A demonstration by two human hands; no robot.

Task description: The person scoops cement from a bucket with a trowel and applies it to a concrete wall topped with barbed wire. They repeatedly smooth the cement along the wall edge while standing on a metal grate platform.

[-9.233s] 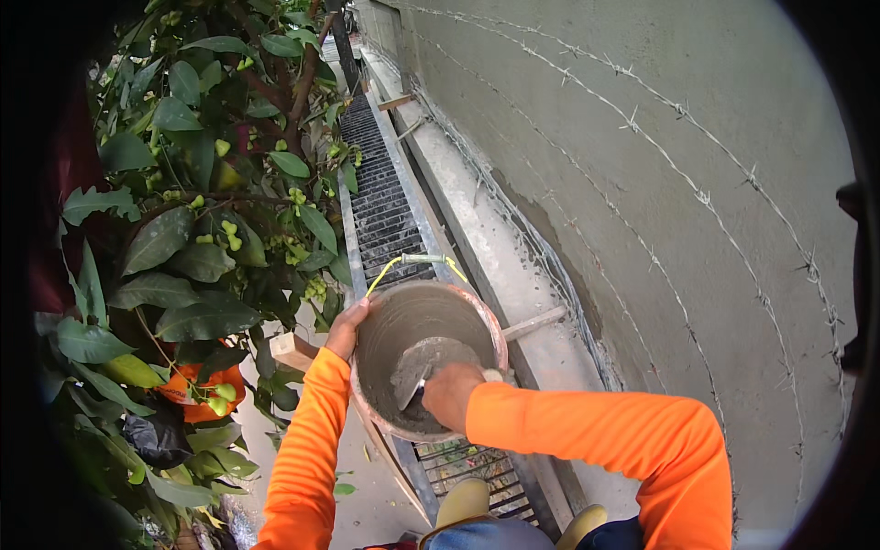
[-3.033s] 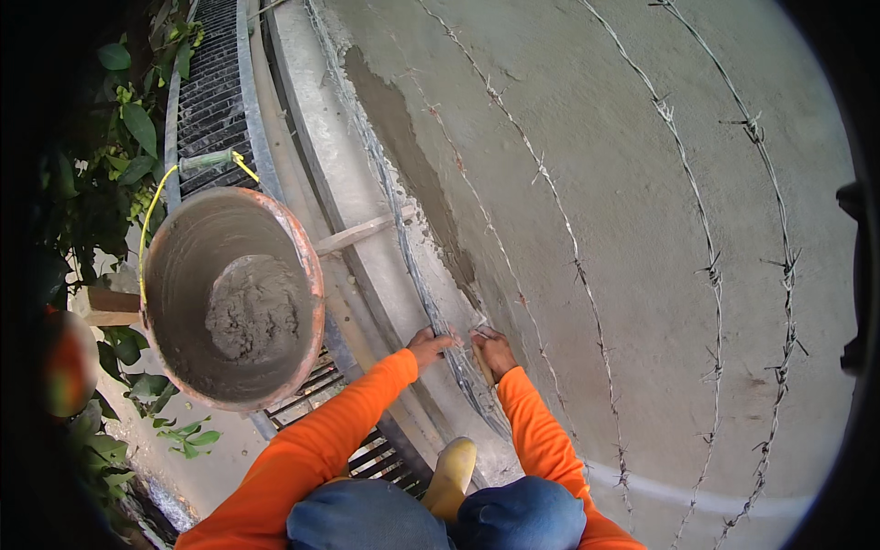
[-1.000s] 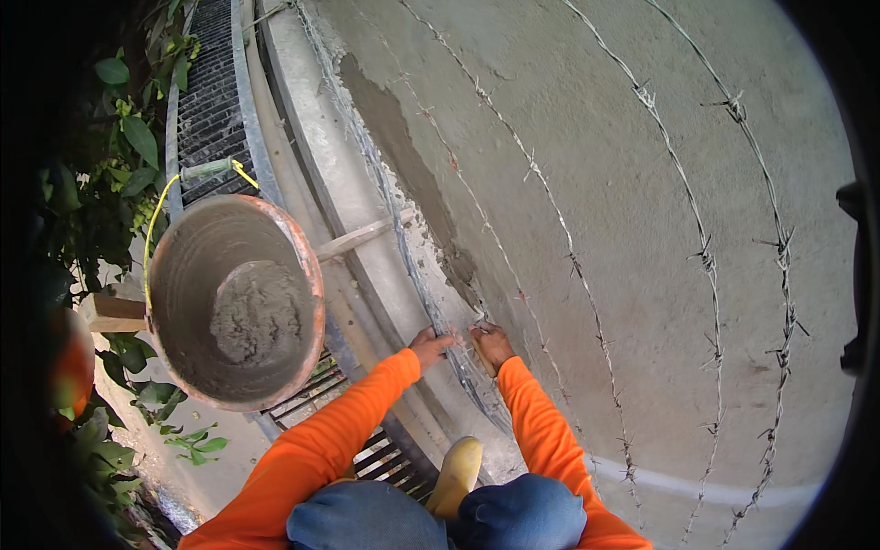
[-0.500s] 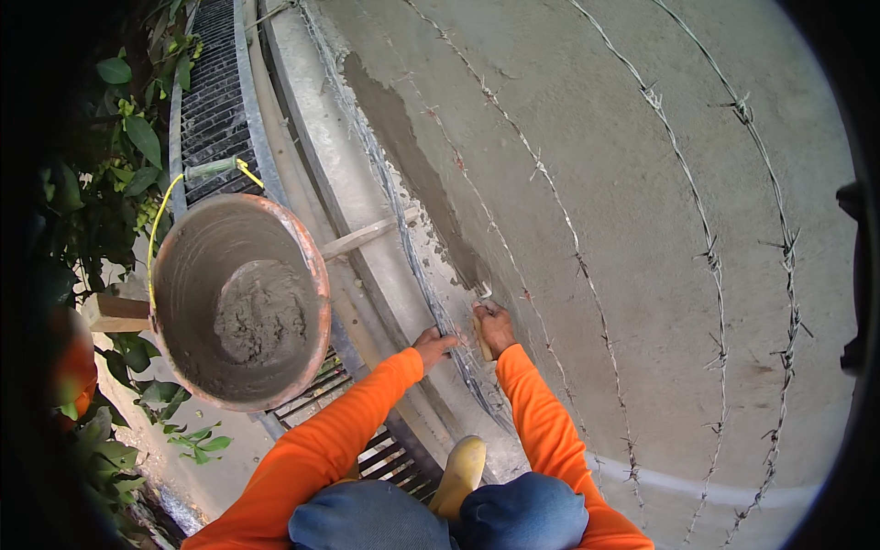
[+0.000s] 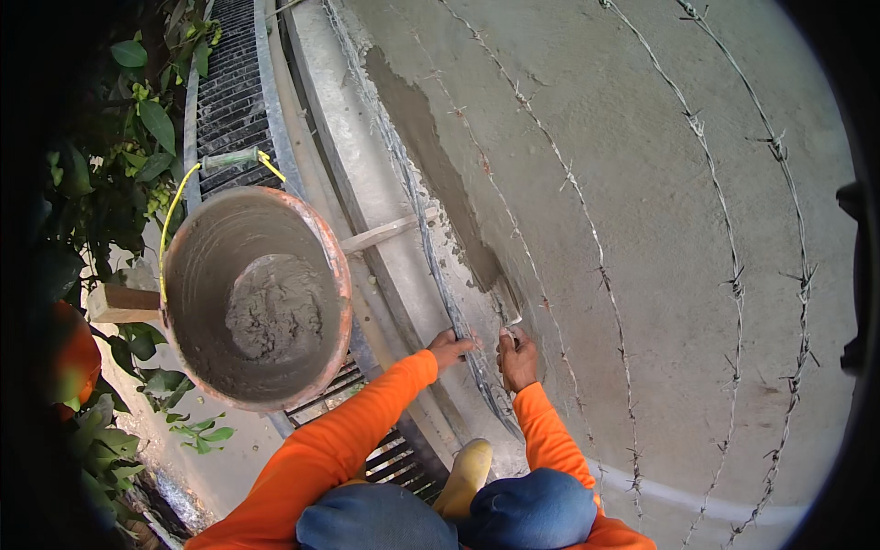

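Observation:
My left hand (image 5: 451, 348) is closed round a bundle of grey wires (image 5: 437, 286) running along the concrete ledge (image 5: 365, 165). Just right of it, my right hand (image 5: 516, 357) grips a small trowel (image 5: 510, 319), its blade at the base of the grey wall (image 5: 660, 238). A darker, wet mortar band (image 5: 417, 137) follows the wall's base up to the blade. At my left, a mortar-caked bucket (image 5: 337, 266) with a yellow handle holds a lump of grey mortar (image 5: 273, 307).
Barbed wire strands (image 5: 600, 275) run along the wall at my right. A metal grating (image 5: 231, 101) lies beside the ledge, with a timber (image 5: 128, 302) jutting out left of the bucket. Leafy branches (image 5: 156, 128) crowd the left side. My yellow boot (image 5: 469, 472) is below my hands.
Earlier my left hand held the bucket while my right worked inside it. Now both hands are at the ledge. In the last second the trowel and right hand have shifted slightly along the wall base.

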